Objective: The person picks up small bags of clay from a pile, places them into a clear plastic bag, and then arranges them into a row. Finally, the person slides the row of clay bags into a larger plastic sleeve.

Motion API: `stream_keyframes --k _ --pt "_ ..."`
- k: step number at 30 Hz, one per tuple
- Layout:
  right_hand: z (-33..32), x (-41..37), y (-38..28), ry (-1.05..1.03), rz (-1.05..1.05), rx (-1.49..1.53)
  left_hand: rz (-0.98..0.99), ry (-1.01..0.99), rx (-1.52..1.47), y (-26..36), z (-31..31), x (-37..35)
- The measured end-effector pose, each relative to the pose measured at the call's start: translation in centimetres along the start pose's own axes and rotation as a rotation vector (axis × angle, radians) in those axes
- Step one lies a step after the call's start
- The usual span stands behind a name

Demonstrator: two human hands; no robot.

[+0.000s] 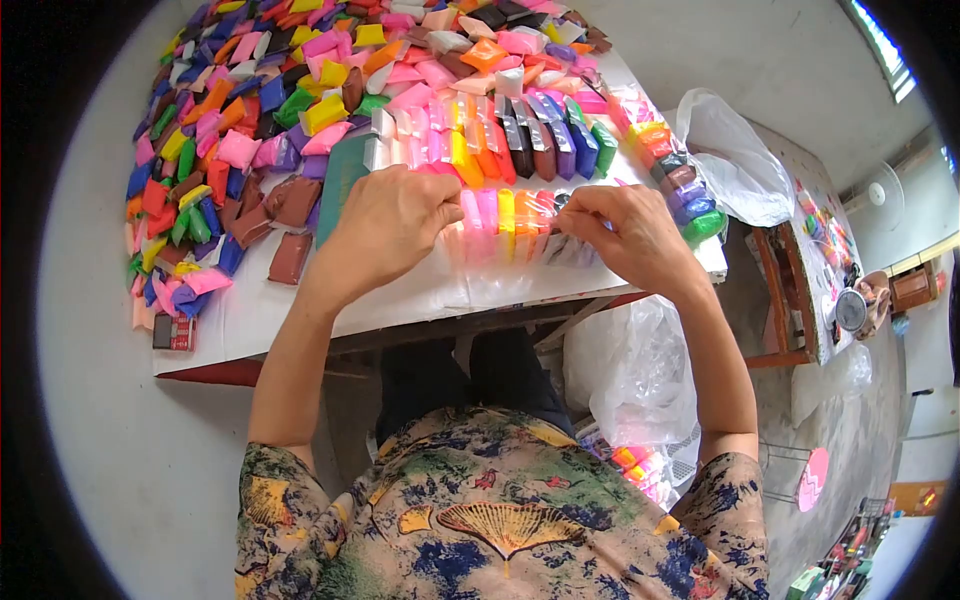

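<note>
A clear plastic bag [492, 268] lies at the table's near edge, with a row of pink, yellow, orange and darker packets [507, 222] inside it. My left hand [392, 220] pinches the bag at its left side, fingers closed. On the other side my right hand [632, 228] is also closed, its fingertips pinching the bag beside the dark packet. Just beyond my hands, small packets [465, 155] stand in a neat row running from pale pink through yellow, orange, black and brown to blue and green. A green board [345, 175] sits by my left wrist.
A large heap of coloured packets [290, 75] covers the table's far left. Another row of packets [672, 165] lies right of my right hand, near a crumpled clear bag [735, 150]. A small red device [175, 333] rests at the left corner. Plastic bags [640, 370] hang below the table.
</note>
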State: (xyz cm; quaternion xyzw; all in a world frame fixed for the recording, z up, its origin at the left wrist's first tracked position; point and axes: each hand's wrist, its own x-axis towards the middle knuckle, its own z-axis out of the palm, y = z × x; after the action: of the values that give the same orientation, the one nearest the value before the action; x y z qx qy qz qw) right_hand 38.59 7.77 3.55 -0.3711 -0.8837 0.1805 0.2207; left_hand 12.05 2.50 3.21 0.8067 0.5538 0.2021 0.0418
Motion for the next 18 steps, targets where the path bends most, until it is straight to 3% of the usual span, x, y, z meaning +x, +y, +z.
stream_keyframes --k 5,10,18 --pt "-0.4 0.4 -0.2 -0.075 0.082 -0.054 0.002 -0.063 -0.089 -0.4 -0.5 0.5" --pt "0.1 -0.2 0.2 0.002 0.042 0.024 0.123 0.000 -0.104 -0.1 -0.5 -0.7" --pt "0.4 -0.4 0.3 0.063 -0.013 0.085 0.085 -0.027 -0.079 0.4 -0.8 -1.3"
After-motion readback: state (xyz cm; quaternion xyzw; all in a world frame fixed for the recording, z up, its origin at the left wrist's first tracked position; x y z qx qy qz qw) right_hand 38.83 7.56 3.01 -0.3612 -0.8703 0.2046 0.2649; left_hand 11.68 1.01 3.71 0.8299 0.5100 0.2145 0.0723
